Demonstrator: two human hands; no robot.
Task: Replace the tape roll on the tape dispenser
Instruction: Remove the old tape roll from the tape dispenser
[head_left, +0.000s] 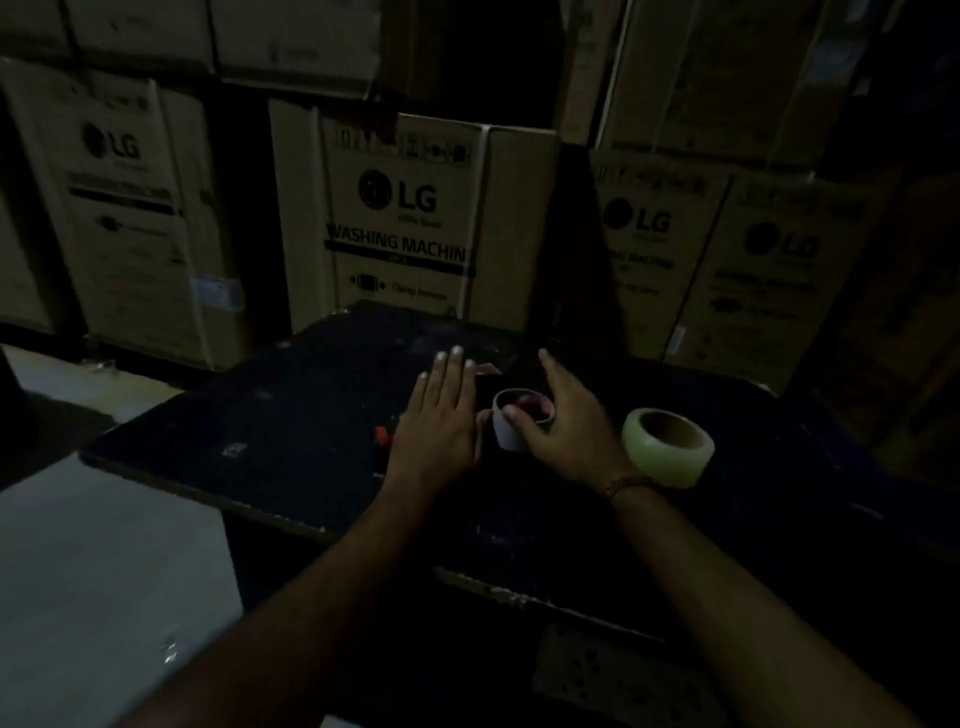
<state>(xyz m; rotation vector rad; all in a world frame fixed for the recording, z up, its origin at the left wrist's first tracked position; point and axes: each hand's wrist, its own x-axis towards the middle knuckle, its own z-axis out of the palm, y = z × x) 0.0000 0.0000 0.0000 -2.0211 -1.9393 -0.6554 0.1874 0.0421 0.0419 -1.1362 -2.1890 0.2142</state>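
An empty grey cardboard tape core (506, 434) stands on the dark work surface (291, 415), with red showing inside it. Red bits of the tape dispenser (383, 436) peek out from under my left hand (439, 421), which lies flat on it with fingers straight. My right hand (563, 431) grips the empty core, thumb on its near rim and fingers round its right side. A full roll of clear tape (667, 447) lies flat just right of my right wrist. The dim light hides most of the dispenser.
Large cardboard appliance boxes (405, 223) are stacked close behind and beside the surface. A pale floor (104, 571) shows at the lower left, below the surface's ragged front edge (208, 501).
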